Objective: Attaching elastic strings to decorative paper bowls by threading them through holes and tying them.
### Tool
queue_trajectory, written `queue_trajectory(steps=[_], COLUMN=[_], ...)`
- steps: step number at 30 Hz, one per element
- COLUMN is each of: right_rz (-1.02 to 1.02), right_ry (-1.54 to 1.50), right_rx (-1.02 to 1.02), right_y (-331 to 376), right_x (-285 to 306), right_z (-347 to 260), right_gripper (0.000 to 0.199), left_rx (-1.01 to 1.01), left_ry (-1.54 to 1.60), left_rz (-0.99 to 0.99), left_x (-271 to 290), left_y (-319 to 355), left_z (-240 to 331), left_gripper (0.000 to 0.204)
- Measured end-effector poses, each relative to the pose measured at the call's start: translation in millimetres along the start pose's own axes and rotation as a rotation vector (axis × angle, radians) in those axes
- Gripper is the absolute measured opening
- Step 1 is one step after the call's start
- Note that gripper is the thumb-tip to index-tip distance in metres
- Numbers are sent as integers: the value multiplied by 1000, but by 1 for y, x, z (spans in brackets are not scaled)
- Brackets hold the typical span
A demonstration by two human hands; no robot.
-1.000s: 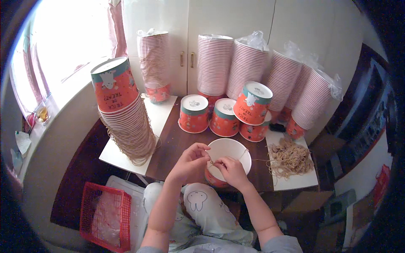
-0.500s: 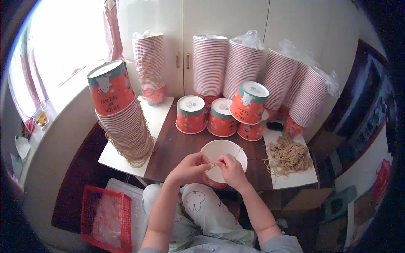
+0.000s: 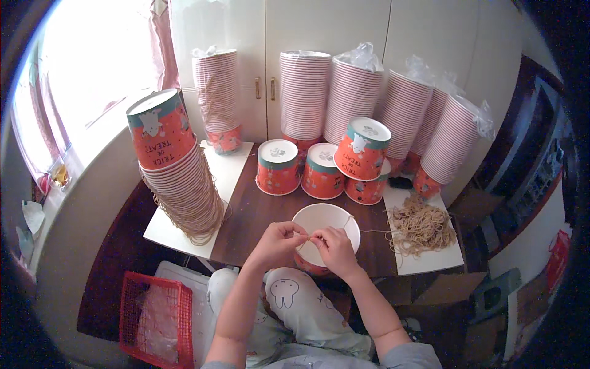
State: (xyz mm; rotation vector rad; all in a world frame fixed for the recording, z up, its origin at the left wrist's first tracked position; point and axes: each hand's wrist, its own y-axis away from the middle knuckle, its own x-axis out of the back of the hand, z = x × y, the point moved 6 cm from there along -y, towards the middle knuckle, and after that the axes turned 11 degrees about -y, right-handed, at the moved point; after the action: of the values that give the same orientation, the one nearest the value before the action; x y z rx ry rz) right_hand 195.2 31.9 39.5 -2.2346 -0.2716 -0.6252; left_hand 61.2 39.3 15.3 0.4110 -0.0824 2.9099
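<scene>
An orange paper bucket [image 3: 326,212], white inside, stands mouth up at the near edge of the brown table. Over its opening my left hand [image 3: 279,244] and my right hand [image 3: 335,249] meet, fingertips pinched together on a thin tan cord. Most of the held cord is hidden by my fingers. One strand of the cord [image 3: 351,219] crosses the bucket's far right rim. To the right, a loose heap of tan cord [image 3: 424,229] lies on a white board, with a strand running toward the bucket.
Upturned orange buckets [image 3: 278,167] stand beyond my hands, one stacked on others [image 3: 364,149]. Tall wrapped bucket stacks [image 3: 305,92] line the back. A leaning stack with corded handles [image 3: 181,184] stands left. On the floor is a red basket [image 3: 184,320].
My fingertips have drawn closer together over the bucket, and my right hand's fingers have shifted slightly on the cord. The buckets and the cord heap stay where they were.
</scene>
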Motion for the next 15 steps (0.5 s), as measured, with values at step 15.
queue_trajectory(steps=[15], right_rz=[-72], right_ry=[-50], right_rx=[-87], right_y=[1], right_x=[1], right_z=[3], right_gripper=[11], left_rx=[-216], left_ry=[-255], left_rz=[154], left_x=[4], left_y=[0], left_z=[8], left_gripper=[14])
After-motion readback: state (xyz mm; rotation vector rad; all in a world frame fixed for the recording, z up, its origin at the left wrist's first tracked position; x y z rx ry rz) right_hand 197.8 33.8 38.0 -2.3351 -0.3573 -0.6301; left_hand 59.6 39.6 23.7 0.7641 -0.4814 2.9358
